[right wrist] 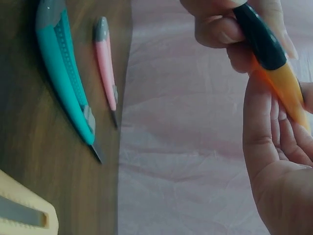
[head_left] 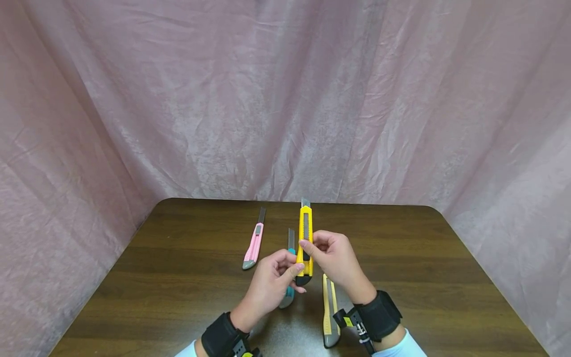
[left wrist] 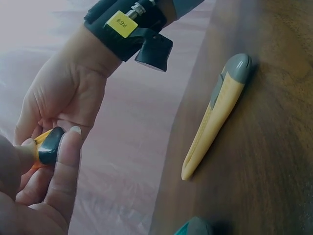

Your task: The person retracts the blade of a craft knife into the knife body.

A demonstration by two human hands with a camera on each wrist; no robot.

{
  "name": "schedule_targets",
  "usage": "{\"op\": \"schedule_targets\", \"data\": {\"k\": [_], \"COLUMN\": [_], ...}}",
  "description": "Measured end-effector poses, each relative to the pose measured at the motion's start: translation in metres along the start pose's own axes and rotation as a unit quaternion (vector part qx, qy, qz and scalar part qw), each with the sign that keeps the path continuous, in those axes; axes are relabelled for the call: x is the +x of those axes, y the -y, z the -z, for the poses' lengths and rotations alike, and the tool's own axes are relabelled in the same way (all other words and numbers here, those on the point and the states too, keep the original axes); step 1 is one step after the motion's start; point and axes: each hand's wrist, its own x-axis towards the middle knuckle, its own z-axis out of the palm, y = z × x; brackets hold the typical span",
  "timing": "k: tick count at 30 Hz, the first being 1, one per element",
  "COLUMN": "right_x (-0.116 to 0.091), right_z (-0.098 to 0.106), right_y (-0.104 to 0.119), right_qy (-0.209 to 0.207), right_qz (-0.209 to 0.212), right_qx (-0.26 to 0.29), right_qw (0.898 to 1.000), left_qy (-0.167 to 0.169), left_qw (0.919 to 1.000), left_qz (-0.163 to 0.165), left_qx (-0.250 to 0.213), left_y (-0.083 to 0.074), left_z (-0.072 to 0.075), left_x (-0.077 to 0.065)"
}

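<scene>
A yellow utility knife (head_left: 305, 225) with a black end cap is held upright above the table, its blade tip showing at the top. My left hand (head_left: 272, 280) pinches its lower end between thumb and fingers. Higher up its body, my right hand (head_left: 335, 258) grips it from the right, thumb across the front. Behind the left hand lies a teal utility knife (right wrist: 63, 81) with its blade out, partly hidden in the head view. A pale yellow utility knife (head_left: 331, 310) lies below the right hand, near the wrist.
A pink utility knife (head_left: 253, 245) with its blade extended lies on the brown wooden table (head_left: 178, 277), left of the hands. Pink curtains (head_left: 285, 99) hang behind the table and at its sides. Both wrists wear black straps (head_left: 379, 315) with cameras.
</scene>
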Motion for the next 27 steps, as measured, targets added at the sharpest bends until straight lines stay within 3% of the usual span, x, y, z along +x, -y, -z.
{"op": "schedule_targets", "data": {"k": [3,12,27], "right_x": [-0.0003,0.0002,-0.0011], "right_z": [-0.0004,0.0003,-0.0015], "right_y": [-0.0002,0.0001,-0.0018], "right_qy": [-0.001,0.007,0.013], "right_qz": [0.005,-0.047,0.013], "right_qx": [-0.001,0.031,0.017], "right_qw": [1.0,0.998,1.0], "left_qy": [-0.007,-0.008,-0.013], "left_qw": [0.9999,0.9999,0.9995], "left_qz": [0.002,-0.005,-0.017], "left_qx": [0.01,0.013,0.023], "left_y": [-0.0007,-0.0012,0.0014], "left_z": [0.0003,0.0001,0.0022], "left_x": [0.0001,-0.0006,-0.001]}}
